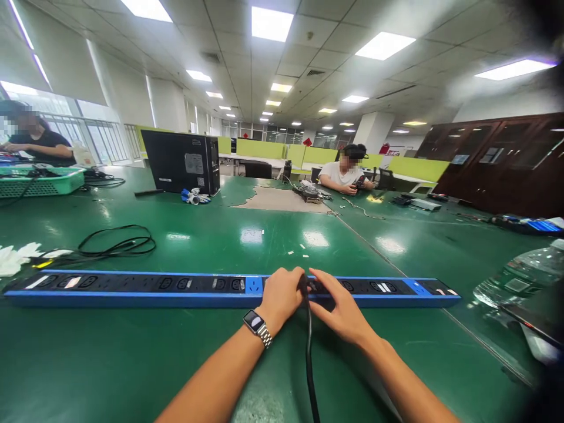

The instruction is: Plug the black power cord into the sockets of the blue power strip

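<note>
A long blue and black power strip (pixel 176 288) lies across the green table (pixel 132 364) in front of me. My left hand (pixel 282 295), with a watch on its wrist, is closed around a black plug (pixel 305 286) at a socket near the strip's middle. From the plug a black cable (pixel 311 364) runs down toward me. My right hand (pixel 339 308) rests on the strip just right of the plug, its fingers curled against the plug and the strip.
A coiled black cable (pixel 114 244) and white gloves (pixel 13 258) lie at the left. A black computer case (pixel 180 160) stands farther back. A green basket (pixel 39 179) sits by a seated person at far left; another person sits at the back. Clear-wrapped boards (pixel 520 279) lie at right.
</note>
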Available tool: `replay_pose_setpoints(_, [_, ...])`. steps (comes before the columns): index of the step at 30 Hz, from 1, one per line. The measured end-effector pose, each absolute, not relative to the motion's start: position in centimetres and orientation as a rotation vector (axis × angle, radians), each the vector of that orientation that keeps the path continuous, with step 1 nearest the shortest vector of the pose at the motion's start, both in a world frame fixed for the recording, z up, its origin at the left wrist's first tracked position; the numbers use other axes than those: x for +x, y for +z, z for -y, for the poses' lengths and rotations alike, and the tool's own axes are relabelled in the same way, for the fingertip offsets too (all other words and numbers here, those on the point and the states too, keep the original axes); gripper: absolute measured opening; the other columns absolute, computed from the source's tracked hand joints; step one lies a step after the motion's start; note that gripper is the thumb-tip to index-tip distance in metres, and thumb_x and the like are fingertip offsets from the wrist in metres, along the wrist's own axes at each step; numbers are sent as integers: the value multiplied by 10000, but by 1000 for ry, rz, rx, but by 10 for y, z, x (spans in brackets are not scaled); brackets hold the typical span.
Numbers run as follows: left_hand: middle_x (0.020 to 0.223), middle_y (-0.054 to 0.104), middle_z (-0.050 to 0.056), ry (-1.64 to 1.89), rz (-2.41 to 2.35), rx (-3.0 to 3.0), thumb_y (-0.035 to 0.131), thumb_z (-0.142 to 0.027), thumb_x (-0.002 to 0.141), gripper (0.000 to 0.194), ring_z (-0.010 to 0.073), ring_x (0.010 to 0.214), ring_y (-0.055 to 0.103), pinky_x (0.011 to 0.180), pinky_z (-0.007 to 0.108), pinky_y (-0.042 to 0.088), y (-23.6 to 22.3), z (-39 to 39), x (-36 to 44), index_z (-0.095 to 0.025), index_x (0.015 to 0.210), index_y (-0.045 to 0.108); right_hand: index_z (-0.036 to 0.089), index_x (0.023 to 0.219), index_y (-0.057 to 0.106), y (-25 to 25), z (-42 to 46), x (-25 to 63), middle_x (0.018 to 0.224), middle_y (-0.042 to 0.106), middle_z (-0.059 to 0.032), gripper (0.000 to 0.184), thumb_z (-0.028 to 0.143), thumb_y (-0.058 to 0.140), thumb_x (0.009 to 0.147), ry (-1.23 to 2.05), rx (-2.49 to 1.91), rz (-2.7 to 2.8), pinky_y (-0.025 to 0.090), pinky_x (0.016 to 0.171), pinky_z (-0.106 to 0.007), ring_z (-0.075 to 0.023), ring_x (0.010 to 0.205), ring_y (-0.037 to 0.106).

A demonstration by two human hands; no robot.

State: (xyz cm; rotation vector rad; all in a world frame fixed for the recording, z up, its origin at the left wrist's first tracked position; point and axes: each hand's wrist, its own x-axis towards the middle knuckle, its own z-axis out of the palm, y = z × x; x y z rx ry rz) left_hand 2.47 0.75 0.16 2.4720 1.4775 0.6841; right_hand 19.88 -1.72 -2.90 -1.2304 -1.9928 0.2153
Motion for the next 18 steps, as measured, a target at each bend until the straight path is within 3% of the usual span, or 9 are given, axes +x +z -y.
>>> replay_pose_setpoints(8, [840, 706, 118, 613, -1456, 2527, 535, -142, 831, 180, 265, 860, 668, 746, 358, 524, 23, -5, 28, -191, 906, 691, 225, 1283, 538, -43, 16, 204, 1290, 596, -118, 486, 366, 601, 823, 180, -1214, 1885, 469, 1014, -492, -279, 1178, 576])
replay_pose_setpoints(14, [934, 713, 105, 655, -1433, 2531, 502, -182, 884, 222, 250, 912, 650, 776, 353, 514, 16, -6, 32, -203, 1031, 668, 223, 1281, 520, -50, 16, 198, 1295, 589, -114, 484, 346, 610, 822, 190, -1193, 1900, 459, 1022, -485, -271, 1193, 556])
replay_pose_setpoints(18, [998, 724, 50, 752, -1361, 2554, 562, -178, 852, 282, 230, 958, 636, 844, 356, 489, 3, -7, 34, -253, 1109, 649, 212, 1280, 500, -48, 16, 195, 1241, 615, -122, 529, 377, 636, 796, 144, -1206, 1844, 509, 947, -465, -267, 1082, 615])
